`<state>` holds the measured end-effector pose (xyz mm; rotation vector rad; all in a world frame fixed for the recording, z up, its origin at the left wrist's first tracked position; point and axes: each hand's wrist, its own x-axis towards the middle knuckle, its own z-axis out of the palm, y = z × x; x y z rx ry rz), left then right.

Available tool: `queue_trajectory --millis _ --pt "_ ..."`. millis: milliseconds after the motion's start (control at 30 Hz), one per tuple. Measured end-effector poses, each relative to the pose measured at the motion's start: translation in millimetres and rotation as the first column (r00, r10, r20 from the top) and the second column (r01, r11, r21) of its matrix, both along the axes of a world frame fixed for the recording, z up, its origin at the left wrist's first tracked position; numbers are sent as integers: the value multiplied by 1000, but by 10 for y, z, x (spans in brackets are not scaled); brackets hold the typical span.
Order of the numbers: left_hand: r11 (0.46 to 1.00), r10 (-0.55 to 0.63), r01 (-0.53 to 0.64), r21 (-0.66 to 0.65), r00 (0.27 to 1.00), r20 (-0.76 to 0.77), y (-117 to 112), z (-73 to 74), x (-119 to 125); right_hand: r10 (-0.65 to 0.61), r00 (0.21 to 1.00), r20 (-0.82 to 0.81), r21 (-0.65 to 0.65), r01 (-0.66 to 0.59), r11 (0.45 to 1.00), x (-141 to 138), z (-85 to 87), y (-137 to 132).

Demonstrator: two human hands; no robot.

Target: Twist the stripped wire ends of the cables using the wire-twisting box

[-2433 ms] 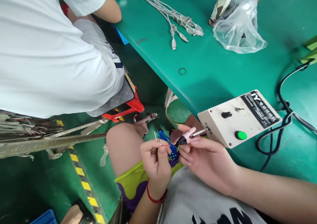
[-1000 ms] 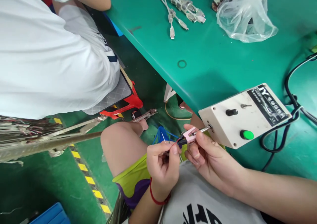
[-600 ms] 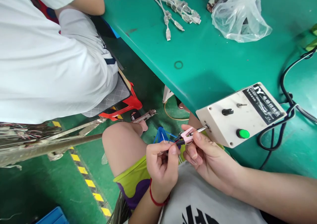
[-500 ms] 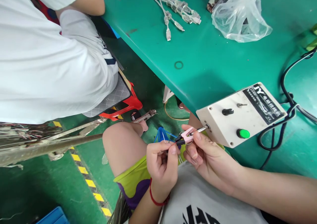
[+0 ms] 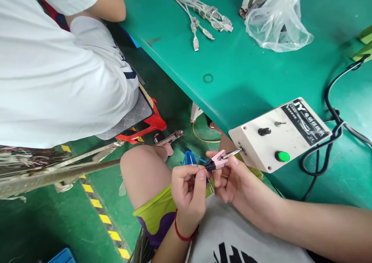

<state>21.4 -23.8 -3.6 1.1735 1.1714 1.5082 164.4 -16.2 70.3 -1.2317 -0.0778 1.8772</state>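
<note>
My left hand [image 5: 189, 189] is closed in a pinch on thin wires [image 5: 203, 168], one reddish and one whitish. Their ends reach the black-tipped jaws of a small pink spring clip [image 5: 220, 160]. This clip sits on a metal shaft [image 5: 236, 151] coming out of a beige control box [image 5: 255, 149]. My right hand [image 5: 247, 191] is around the clip, thumb on its near handle and a finger showing beyond it. The clip's handles stand apart and its jaws look closed. Fingers partly hide the wire ends.
The box, with a black knob, toggle and green button [image 5: 282, 156], sits at the green table's [image 5: 174, 57] edge. Behind lie several USB cables [image 5: 203, 12] and a clear plastic bag [image 5: 279, 22]. Black cords [image 5: 328, 154] run right. A person in white [image 5: 72, 76] sits left.
The clip's jaws were parted with its handles squeezed by my right hand; now the jaws have come together and the handles have spread. My left hand keeps its pinch, almost unmoved.
</note>
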Motion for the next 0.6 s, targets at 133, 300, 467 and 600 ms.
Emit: queue_trajectory --millis 133,300,467,600 --pt "1000 -21 21 -9 1000 13 -9 -48 -49 118 993 -23 -117 -120 986 -114 -68 -245" --pt "1000 13 -13 -8 1000 -14 -14 -77 -90 253 942 -223 -169 -293 941 -146 -147 -395" --pt "1000 11 -10 23 1000 -24 -11 -73 -102 199 966 -167 -272 -240 932 -123 -116 -287" --pt "1000 14 -13 17 1000 -7 -21 -82 -83 225 970 -94 -329 -244 912 -128 -106 -266"
